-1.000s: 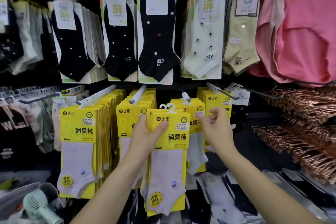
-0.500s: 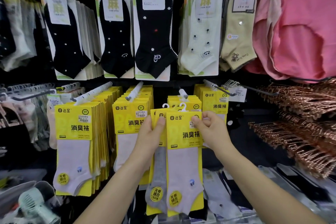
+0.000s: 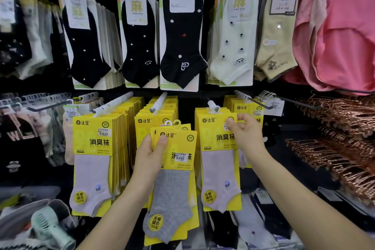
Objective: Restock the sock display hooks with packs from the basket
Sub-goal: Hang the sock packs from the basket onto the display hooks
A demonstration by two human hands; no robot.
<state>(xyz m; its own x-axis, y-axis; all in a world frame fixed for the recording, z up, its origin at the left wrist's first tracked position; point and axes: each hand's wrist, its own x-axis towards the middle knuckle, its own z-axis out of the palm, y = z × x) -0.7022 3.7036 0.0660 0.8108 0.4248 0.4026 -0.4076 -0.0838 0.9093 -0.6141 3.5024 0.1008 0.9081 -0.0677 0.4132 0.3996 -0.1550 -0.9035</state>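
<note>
Faced a dark shop wall (image 3: 182, 92) crowded with hanging socks. Closest, gripped a fanned stack of yellow packs (image 3: 174, 178), grey sock in front, in the left hand (image 3: 151, 156), thumb across the card and hanger loops upward, likely so the next could be fed off readily. Just beyond, pinched the upper corner of a pale pink pack (image 3: 220, 160) with the right hand (image 3: 243, 134). Hung at the front of its row on the white peg (image 3: 213, 105), probably being squared up. Farther back and higher, showed black spotted socks (image 3: 182, 36) on cards. Made out no basket plainly.
</note>
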